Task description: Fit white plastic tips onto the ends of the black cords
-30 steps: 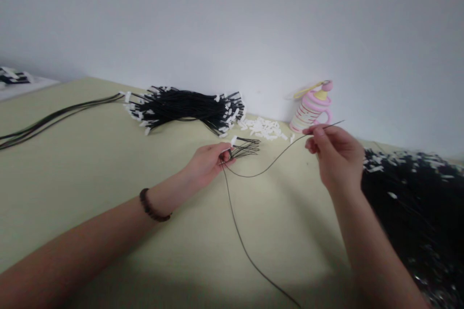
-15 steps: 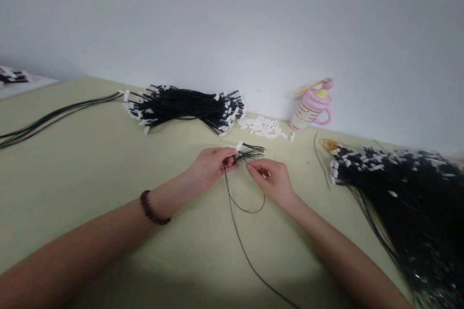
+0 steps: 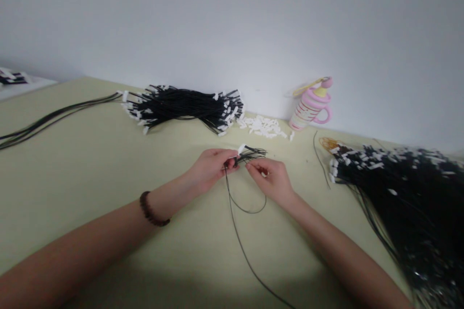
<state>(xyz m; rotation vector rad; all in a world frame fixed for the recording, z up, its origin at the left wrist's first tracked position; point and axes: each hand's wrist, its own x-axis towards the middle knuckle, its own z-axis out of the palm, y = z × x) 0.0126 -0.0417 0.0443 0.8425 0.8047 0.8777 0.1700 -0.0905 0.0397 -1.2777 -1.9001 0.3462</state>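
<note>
Between the thumb and fingers of my left hand (image 3: 213, 168) is a white connector (image 3: 241, 148) with a small bunch of thin black wires (image 3: 258, 152) fanning out to the right. My right hand (image 3: 272, 178) pinches a thin dark wire close to that bunch, its fingertips just right of my left fingers. One long dark wire (image 3: 237, 236) hangs from my left hand, with a loop beside it, and runs down past the lower edge of the view. Exactly how the wire meets the connector is too small to tell.
Behind my hands lie a bundle of black wires (image 3: 184, 104) with white connectors, a pile of loose white connectors (image 3: 263, 126) and a pink cup-shaped object (image 3: 308, 108) by the wall. At the right is a large black wire heap (image 3: 409, 193), near a loose wire (image 3: 319, 159).
The white connector in my left hand has tilted and shifted slightly right. My right hand has barely moved, still pinching the wire.
</note>
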